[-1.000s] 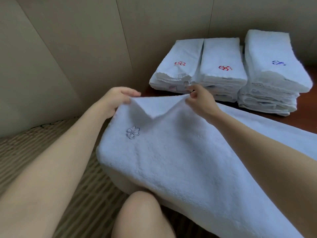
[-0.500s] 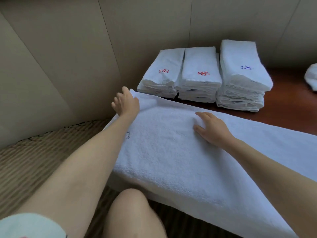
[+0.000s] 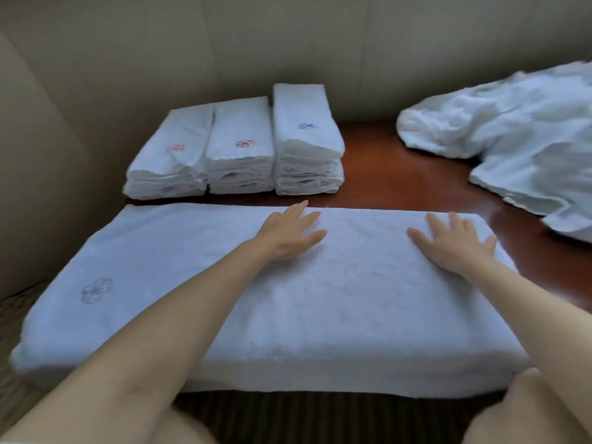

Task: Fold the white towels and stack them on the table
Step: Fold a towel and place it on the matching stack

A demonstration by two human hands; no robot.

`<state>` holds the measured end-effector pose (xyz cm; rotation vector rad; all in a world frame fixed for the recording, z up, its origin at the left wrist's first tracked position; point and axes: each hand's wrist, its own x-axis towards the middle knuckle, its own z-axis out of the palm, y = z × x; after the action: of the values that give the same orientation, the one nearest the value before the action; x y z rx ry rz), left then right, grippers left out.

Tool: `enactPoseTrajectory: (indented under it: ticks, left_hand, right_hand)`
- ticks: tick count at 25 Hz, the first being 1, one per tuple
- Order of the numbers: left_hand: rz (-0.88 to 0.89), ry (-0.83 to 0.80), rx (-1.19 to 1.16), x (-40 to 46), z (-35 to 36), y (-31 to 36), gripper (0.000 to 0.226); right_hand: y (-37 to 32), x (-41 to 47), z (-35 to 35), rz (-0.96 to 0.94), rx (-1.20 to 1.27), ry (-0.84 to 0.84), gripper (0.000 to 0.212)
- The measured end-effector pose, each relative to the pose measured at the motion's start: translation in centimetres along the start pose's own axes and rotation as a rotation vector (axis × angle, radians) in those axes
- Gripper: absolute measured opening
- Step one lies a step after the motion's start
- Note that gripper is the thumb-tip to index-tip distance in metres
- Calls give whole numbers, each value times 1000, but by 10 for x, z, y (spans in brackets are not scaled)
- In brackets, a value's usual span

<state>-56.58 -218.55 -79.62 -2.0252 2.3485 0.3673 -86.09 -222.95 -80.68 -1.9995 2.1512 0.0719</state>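
Step in hand: smoothing of long folded towel [image 3: 224, 283], laid across near edge of table [image 3: 400, 174]. Left hand [image 3: 290, 235] and right hand [image 3: 455, 245] pressed flat on it, fingers spread, nothing grasped. Folded stacks [image 3: 237, 149] behind; unfolded heap [image 3: 512, 136] at right. Next, likely: end to be gripped, folded crosswise.

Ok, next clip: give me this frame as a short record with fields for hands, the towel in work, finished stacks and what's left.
left hand: open, flat on the towel
right hand: open, flat on the towel
towel in work: long folded strip across the near table edge, grey emblem at its left end
folded stacks: three side by side by the wall, the right one tallest
unfolded pile: crumpled, far right
table: red-brown wood
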Motion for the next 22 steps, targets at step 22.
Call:
enactPoseTrajectory:
  ticks: [22]
  left_hand:
    - [-144,316,-243,40,-20,-69,28]
  right_hand:
    - [-88,55,-24,-581,127,216,46]
